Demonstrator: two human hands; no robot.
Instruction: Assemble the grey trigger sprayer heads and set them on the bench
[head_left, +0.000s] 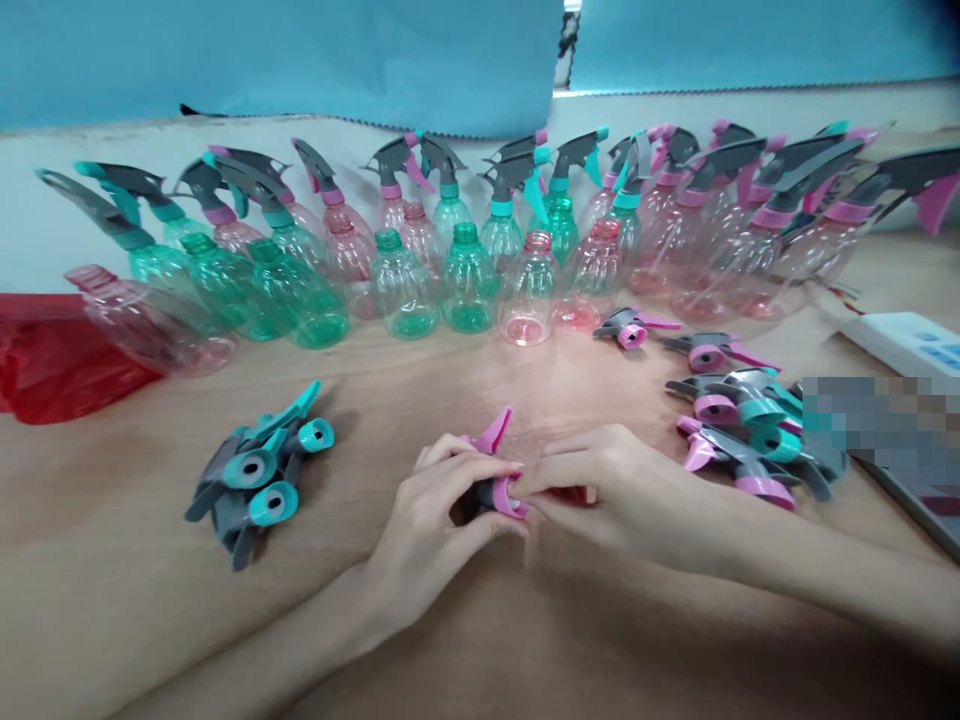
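Note:
My left hand (435, 500) is wrapped around a trigger spray head (510, 497) with a grey body, pink trigger and pink collar. The collar's opening faces right, and something whitish shows inside it. At that opening, the fingertips of my right hand (600, 490) are pinched together; whatever they hold is hidden. On the table left of my hands lies a small pile of grey and teal spray heads (251, 468). To the right, several grey spray heads with pink or teal collars lie in another pile (739, 408).
Behind my hands stand several uncapped green and pink bottles (469, 280). Bottles fitted with spray heads (501, 230) line the wall. A red plastic bag (67, 360) lies at far left beside a leaning pink bottle (157, 315). A white box (911, 345) and a dark flat object (915, 500) are at right.

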